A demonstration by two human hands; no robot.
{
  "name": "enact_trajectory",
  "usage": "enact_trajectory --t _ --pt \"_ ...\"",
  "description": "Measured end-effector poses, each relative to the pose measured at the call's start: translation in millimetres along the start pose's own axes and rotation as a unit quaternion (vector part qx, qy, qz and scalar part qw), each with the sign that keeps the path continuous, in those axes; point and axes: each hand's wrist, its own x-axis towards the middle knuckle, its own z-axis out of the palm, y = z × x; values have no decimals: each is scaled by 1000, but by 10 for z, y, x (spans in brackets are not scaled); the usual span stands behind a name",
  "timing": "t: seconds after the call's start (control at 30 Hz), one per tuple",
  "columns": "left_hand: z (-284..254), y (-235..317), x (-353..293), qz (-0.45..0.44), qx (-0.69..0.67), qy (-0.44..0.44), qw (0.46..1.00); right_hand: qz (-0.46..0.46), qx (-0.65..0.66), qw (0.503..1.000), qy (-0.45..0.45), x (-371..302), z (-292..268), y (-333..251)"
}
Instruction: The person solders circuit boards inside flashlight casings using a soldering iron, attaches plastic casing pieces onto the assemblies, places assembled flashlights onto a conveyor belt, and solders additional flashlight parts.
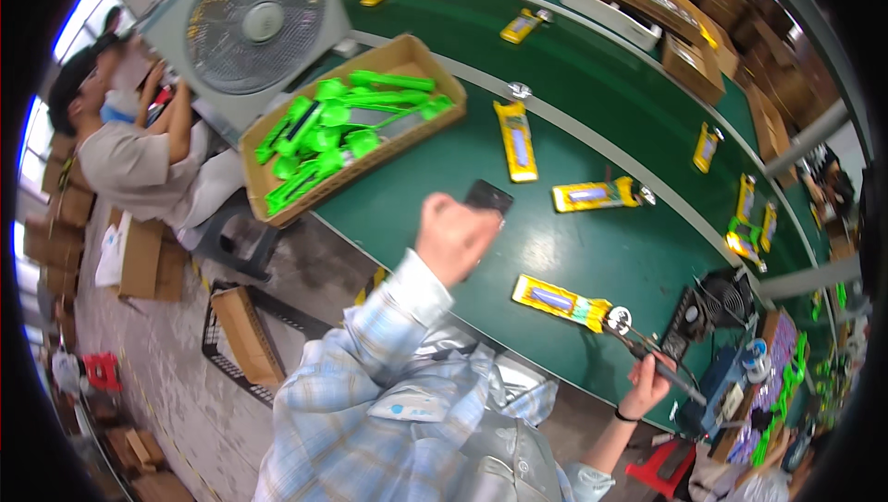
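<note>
My right hand is closed round a dark, slim-handled tool that looks like a soldering iron. Its front end is beside the round silver disc on one yellow part, which has a pale strip and lies flat on the green table. Blurred, my left hand is curled over the table's near edge; whatever its fingers hold is hidden. Just past its knuckles shows a black, flat, phone-like rectangle; whether they touch, I cannot tell. Two similar yellow parts lie farther back.
A cardboard tray of bright green plastic parts sits at the left, before a large box fan. More yellow parts lie on the curved green belt. At right stand a small black fan and a blue box. Another person sits left.
</note>
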Motion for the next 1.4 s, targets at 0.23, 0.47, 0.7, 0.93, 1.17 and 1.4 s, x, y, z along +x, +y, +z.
enact_trajectory --t 0.23,0.47,0.7,0.93,1.17,1.4 --pt "-901 -1973 363 -151 296 72 941 -13 4 1000 17 -51 -201 55" --pt "-895 -2398 646 -88 406 -145 898 25 26 999 5 -147 -141 -93" --pt "-1419 -1784 762 -9 435 122 892 41 57 996 53 -214 -188 -198" --pt "-705 -42 599 12 -38 2 999 16 100 993 56 -170 -259 -348" --pt "982 349 320 204 -11 -151 967 -1 133 989 58 -300 -323 -460" --pt "1153 464 262 202 -90 -131 966 13 142 984 103 -405 -540 -321"
